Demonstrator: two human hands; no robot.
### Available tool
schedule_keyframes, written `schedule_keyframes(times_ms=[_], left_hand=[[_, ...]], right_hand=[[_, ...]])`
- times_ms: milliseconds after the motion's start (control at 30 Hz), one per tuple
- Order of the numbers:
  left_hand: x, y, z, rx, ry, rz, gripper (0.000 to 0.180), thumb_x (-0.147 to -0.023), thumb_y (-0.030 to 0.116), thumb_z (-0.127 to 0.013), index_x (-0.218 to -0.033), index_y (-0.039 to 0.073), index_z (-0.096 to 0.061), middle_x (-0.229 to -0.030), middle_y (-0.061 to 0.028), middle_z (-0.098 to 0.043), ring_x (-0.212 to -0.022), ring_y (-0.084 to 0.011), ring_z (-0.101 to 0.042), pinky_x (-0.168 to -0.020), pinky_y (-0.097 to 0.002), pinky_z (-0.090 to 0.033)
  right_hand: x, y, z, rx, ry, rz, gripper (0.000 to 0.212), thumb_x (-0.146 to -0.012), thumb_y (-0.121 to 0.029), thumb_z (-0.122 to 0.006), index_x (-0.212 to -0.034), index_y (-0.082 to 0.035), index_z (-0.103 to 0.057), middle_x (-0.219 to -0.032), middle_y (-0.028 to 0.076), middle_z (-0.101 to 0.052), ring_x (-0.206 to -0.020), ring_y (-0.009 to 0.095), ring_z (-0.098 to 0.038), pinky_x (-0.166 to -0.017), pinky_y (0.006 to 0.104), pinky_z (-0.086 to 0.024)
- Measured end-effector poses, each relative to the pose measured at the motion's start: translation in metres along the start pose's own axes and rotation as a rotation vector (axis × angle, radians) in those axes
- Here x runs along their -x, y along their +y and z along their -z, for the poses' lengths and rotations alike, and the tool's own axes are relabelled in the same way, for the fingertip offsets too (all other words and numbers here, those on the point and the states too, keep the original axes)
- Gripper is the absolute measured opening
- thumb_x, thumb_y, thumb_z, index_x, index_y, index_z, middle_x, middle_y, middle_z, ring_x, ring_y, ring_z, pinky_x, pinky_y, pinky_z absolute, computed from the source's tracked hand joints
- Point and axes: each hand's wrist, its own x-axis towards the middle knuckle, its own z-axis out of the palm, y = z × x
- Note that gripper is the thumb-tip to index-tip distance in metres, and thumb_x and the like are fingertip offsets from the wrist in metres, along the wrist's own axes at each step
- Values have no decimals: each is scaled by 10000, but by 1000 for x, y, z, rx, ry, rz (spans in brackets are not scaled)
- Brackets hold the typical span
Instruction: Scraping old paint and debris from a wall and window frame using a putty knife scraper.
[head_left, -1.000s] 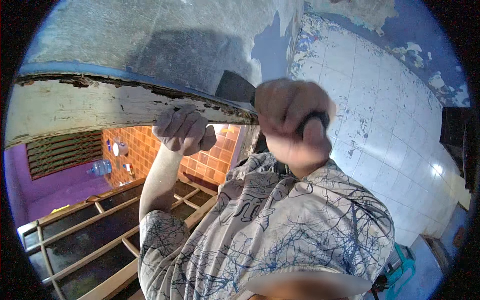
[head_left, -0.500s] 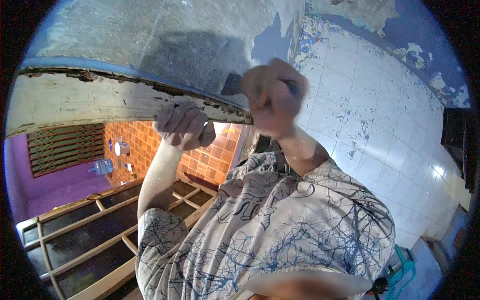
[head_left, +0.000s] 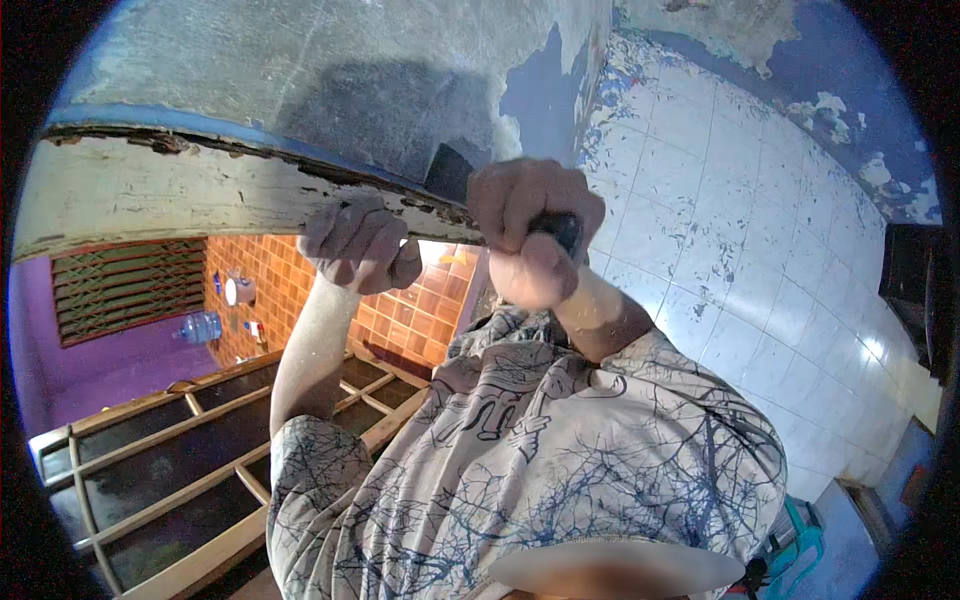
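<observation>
My right hand (head_left: 535, 215) is closed in a fist round the dark handle of a scraper (head_left: 450, 170). The scraper's flat dark blade sticks out to the left of the fist, at the peeling wall (head_left: 400, 60) beside a door frame. Whether the blade touches the wall, I cannot tell. My left hand (head_left: 358, 243) is wrapped over the edge of the weathered cream wooden door frame (head_left: 150, 195), left of the right hand. Along the frame's upper edge runs a dark, cracked, splintered gap. The grip of the scraper is mostly hidden by my fingers.
Paint flakes litter the white tiled floor (head_left: 690, 210) on the right. At lower left is a wooden door with panes (head_left: 180, 450). Beyond the doorway lie an orange tiled floor (head_left: 385, 325) and a clear water jug (head_left: 200, 327). A teal plastic chair (head_left: 800, 545) stands lower right.
My right hand has come down toward me with the scraper, its blade shifting slightly left. My left hand keeps its hold on the door frame.
</observation>
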Motion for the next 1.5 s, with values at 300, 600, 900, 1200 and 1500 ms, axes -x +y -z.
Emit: schedule_keyframes(times_ms=[300,600,900,1200,1500], left_hand=[[-4,5,-1,-50,58,-34,145,-746,209,-429,-631,140,-485,-527,17,-532,-563,-135,-578,-720,-290,-364],[-4,5,1,-54,12,10,197,-772,226,-401,-617,135,-483,-530,11,-542,-579,-128,-587,-722,-276,-366],[-6,5,0,-13,-6,20,160,-759,230,-426,-636,150,-492,-582,5,-562,-607,-136,-586,-746,-287,-361],[10,3,23,-214,242,211,286,-652,205,-638,-884,77,-532,-900,-32,-543,-882,-207,-546,-750,-345,-399],[-13,-25,45,712,737,1128,508,-848,276,-508,-1249,32,-316,-1212,-145,-411,-1076,-256,-439,-917,-400,-353]], right_hand=[[24,45,23,692,-149,80,324,-838,-195,-533,-577,-33,-428,-550,73,-433,-477,152,-408,-456,273,-301],[6,-2,3,-94,55,-45,436,-813,-410,-547,-584,-69,-402,-488,33,-396,-427,136,-332,-427,286,-240],[-2,-14,-7,-99,37,-16,422,-802,-372,-567,-565,-56,-419,-495,51,-419,-413,130,-356,-416,266,-245],[-24,-42,-13,-60,0,-73,355,-846,-335,-483,-623,-75,-390,-485,42,-380,-397,125,-304,-388,279,-217],[-36,-19,-18,191,107,-166,261,-805,-218,-481,-639,-69,-346,-478,45,-349,-389,92,-284,-363,239,-217]])
